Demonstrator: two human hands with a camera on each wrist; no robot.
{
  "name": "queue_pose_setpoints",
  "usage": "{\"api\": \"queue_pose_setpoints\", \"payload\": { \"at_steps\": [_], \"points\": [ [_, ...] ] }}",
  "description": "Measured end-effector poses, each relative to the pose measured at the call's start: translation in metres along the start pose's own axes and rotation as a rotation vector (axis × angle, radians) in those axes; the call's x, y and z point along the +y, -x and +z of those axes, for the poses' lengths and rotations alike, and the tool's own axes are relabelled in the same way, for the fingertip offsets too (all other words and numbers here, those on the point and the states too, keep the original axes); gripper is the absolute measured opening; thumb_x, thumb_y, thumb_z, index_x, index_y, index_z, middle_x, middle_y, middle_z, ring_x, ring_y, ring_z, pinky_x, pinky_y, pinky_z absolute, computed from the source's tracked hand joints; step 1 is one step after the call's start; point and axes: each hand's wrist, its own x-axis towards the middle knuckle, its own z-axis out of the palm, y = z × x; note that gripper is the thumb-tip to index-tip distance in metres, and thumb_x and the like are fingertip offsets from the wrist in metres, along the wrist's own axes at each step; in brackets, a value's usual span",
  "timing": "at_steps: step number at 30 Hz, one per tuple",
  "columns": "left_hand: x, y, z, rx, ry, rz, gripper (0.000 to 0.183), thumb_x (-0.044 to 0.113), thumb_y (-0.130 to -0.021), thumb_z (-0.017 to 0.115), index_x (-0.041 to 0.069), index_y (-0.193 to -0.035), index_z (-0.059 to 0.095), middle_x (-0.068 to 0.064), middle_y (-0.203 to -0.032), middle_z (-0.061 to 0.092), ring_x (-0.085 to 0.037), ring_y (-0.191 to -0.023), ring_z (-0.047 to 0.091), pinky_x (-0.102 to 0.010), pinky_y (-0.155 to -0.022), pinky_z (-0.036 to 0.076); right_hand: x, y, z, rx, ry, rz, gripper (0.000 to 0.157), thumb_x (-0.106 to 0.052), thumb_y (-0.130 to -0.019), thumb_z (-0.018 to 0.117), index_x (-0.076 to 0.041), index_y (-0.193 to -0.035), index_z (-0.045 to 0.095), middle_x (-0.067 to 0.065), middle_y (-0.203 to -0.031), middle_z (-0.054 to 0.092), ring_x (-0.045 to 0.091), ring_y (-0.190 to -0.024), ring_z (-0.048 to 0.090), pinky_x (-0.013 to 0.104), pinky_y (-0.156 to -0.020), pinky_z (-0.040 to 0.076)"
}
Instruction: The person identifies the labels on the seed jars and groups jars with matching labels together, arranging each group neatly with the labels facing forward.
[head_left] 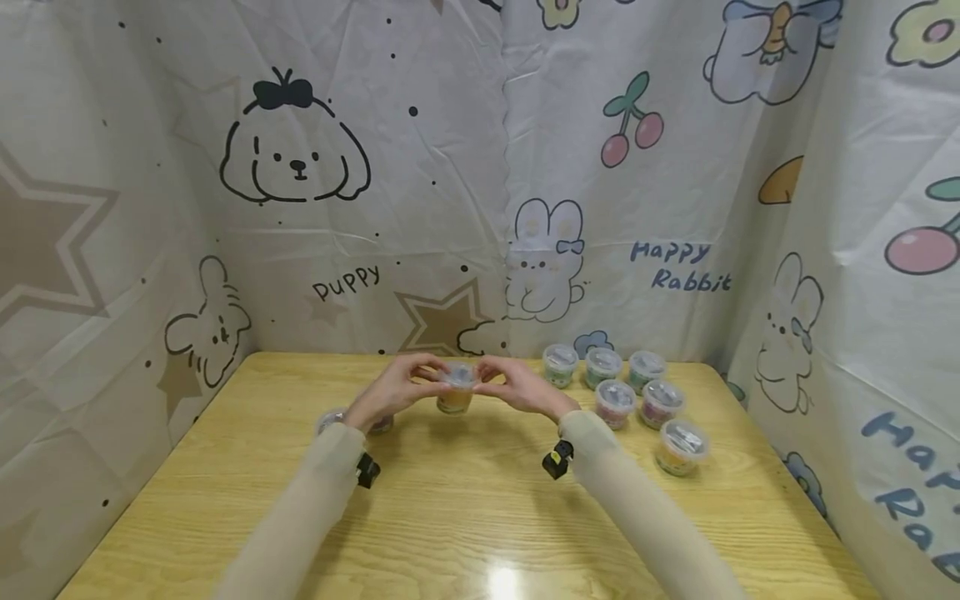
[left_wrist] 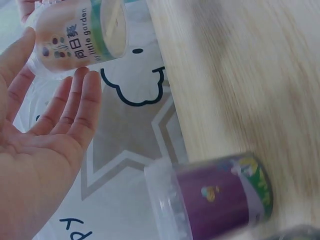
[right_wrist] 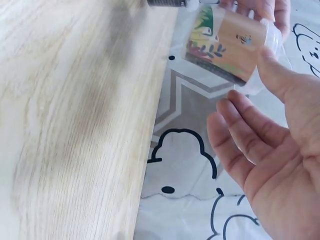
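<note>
A clear plastic cup [head_left: 454,403] with an orange label and a transparent lid is between my two hands at the back of the table. My left hand [head_left: 408,385] pinches its lid rim from the left with thumb and fingertips. From the opposite side, my right hand [head_left: 517,385] grips the same rim. The left wrist view shows "My little garden" printed on the label [left_wrist: 75,42]; the other fingers of that hand spread below the cup. In the right wrist view, the cup [right_wrist: 227,42] is tilted in the picture, its printed plants and a bee facing the camera.
A purple-labelled cup [left_wrist: 215,197] stands close to my left wrist, with another lidded cup [head_left: 330,419] partly hidden by the sleeve. Several lidded cups, including a green one [head_left: 559,367], a pink one [head_left: 615,406] and an orange one [head_left: 682,450], stand at the right. A printed curtain [head_left: 442,208] surrounds the wooden table [head_left: 465,500].
</note>
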Motion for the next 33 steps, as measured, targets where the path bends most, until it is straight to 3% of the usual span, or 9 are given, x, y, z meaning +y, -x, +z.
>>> {"api": "queue_pose_setpoints", "payload": {
  "at_steps": [7, 16, 22, 26, 33],
  "points": [
    [0.002, -0.001, 0.007, -0.029, 0.094, 0.054, 0.036, 0.021, -0.093, 0.069, 0.010, -0.126, 0.062, -0.015, -0.137, 0.056, -0.038, -0.121, 0.058, -0.045, -0.093, 0.054, 0.003, 0.007, -0.006, 0.027, -0.078, -0.013, 0.021, -0.028, -0.096, 0.065, -0.016, -0.113, 0.063, 0.004, -0.117, 0.066, 0.022, -0.112, 0.062, 0.042, -0.090, 0.054],
    [0.015, -0.004, 0.021, 0.158, 0.081, 0.002, 0.032, 0.029, -0.088, 0.075, 0.015, -0.114, 0.065, -0.010, -0.122, 0.065, -0.030, -0.107, 0.067, -0.043, -0.087, 0.057, -0.005, 0.014, -0.001, 0.174, -0.129, 0.050, 0.025, -0.032, -0.094, 0.068, -0.021, -0.116, 0.063, 0.002, -0.118, 0.067, 0.020, -0.108, 0.065, 0.037, -0.084, 0.056],
    [0.018, -0.006, 0.028, 0.217, 0.071, 0.001, 0.031, 0.033, -0.087, 0.075, 0.018, -0.112, 0.066, -0.007, -0.123, 0.065, -0.030, -0.106, 0.067, -0.044, -0.084, 0.058, -0.008, 0.016, 0.003, 0.259, -0.195, 0.096, 0.028, -0.035, -0.092, 0.069, -0.021, -0.115, 0.061, 0.004, -0.120, 0.067, 0.021, -0.108, 0.065, 0.039, -0.086, 0.056],
    [0.016, -0.007, 0.030, 0.206, 0.084, 0.019, 0.032, 0.035, -0.091, 0.071, 0.019, -0.118, 0.066, -0.008, -0.119, 0.066, -0.028, -0.102, 0.067, -0.044, -0.081, 0.057, -0.005, 0.019, 0.003, 0.282, -0.250, 0.112, 0.028, -0.037, -0.092, 0.069, -0.022, -0.114, 0.060, 0.007, -0.121, 0.067, 0.024, -0.108, 0.065, 0.041, -0.084, 0.056],
    [0.012, -0.006, 0.031, 0.119, 0.147, 0.039, 0.035, 0.031, -0.097, 0.063, 0.015, -0.127, 0.064, -0.011, -0.121, 0.067, -0.027, -0.102, 0.064, -0.048, -0.081, 0.056, 0.001, 0.023, 0.001, 0.247, -0.317, 0.085, 0.026, -0.034, -0.094, 0.067, -0.019, -0.113, 0.059, 0.008, -0.119, 0.068, 0.025, -0.108, 0.065, 0.036, -0.079, 0.055]
  ]
}}
